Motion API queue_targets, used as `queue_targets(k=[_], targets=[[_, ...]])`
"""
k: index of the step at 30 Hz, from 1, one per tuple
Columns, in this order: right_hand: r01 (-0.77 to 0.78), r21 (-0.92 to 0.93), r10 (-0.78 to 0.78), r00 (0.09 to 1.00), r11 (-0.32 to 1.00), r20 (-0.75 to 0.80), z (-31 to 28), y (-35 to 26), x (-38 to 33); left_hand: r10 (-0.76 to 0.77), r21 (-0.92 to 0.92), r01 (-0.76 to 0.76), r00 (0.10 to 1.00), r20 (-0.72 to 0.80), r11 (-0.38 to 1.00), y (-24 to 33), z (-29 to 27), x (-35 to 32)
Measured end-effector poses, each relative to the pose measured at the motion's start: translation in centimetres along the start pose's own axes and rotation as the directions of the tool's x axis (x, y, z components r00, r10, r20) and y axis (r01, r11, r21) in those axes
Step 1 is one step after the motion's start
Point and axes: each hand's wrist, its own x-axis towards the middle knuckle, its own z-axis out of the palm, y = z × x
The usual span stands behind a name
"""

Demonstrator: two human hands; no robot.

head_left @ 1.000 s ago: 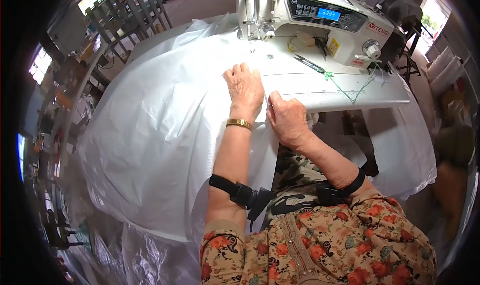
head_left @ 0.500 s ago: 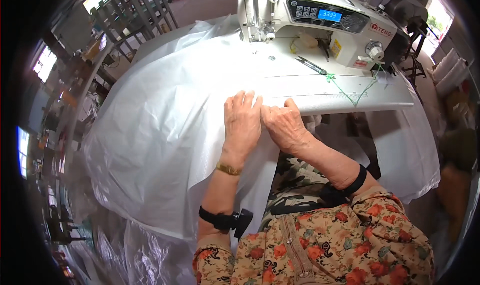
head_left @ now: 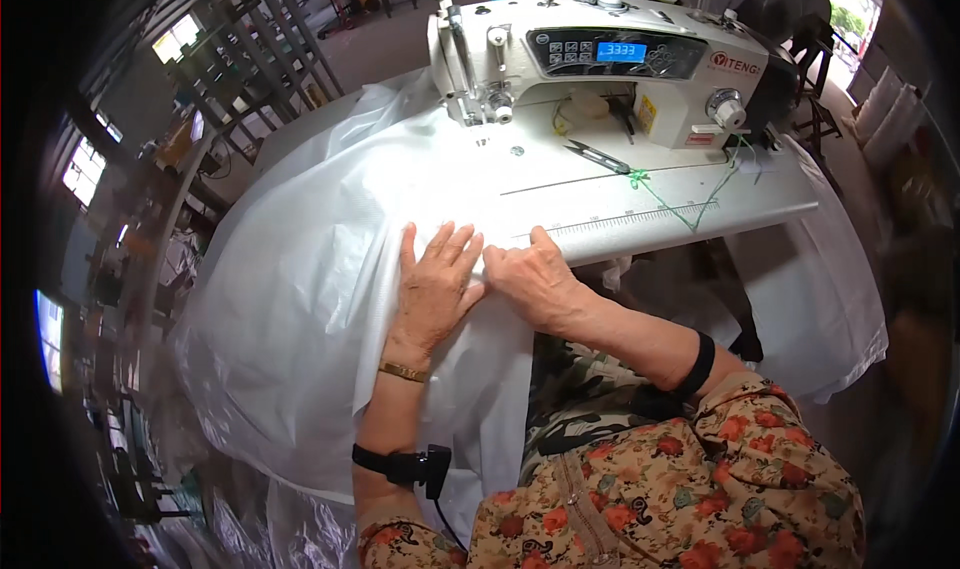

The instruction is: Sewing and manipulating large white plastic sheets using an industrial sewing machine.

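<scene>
White sheet [head_left: 300,269]: large, thin, draped over the desk [head_left: 700,204] in front of the sewing machine [head_left: 600,64] and hanging off the near and left edges. Location: between the person and the machine's needle.

Left hand [head_left: 432,287]: flat on the sheet, fingers spread and straight, gripping nothing. Since a second ago it has slid back from the machine toward the desk's near edge.

Right hand [head_left: 535,281]: palm down just beside the left, fingers extended and touching the left hand's fingertips; also drawn nearer the body than before.

Reading: both hands appear to be pressing a fold or seam line flat near the desk edge, not yet feeding the sheet to the needle.

Scissors [head_left: 597,155]: lying untouched on the desk, right of the needle.
</scene>
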Motion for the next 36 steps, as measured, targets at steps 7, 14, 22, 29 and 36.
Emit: queue_targets(k=[7, 14, 22, 29, 36], targets=[[-0.068, 0.063, 0.059, 0.989, 0.996, 0.137, 0.0, 0.6, 2.7, -0.018, -0.079, 0.027, 0.993, 0.114, 0.996, -3.2, -1.5, 2.9], [-0.129, 0.061, 0.121, 0.985, 0.990, 0.121, -0.8, 1.1, 2.9, -0.111, -0.404, 0.155, 0.985, 0.130, 0.902, -3.0, -1.4, 7.6], [-0.135, 0.060, 0.133, 0.990, 0.989, 0.040, 0.2, 0.8, 2.3, -0.551, -0.396, 0.538, 0.830, 0.091, 0.744, -2.6, 3.8, 14.2], [-0.121, 0.006, 0.121, 0.992, 0.993, 0.020, 1.6, 1.3, 2.1, -0.765, -0.340, 0.738, 0.639, 0.074, 0.583, -1.8, 5.0, 16.4], [-0.103, 0.029, 0.103, 0.994, 0.994, -0.017, 1.5, 1.0, 2.2, -0.609, -0.443, 0.767, 0.639, 0.470, 0.464, -3.6, 4.4, 16.6]])
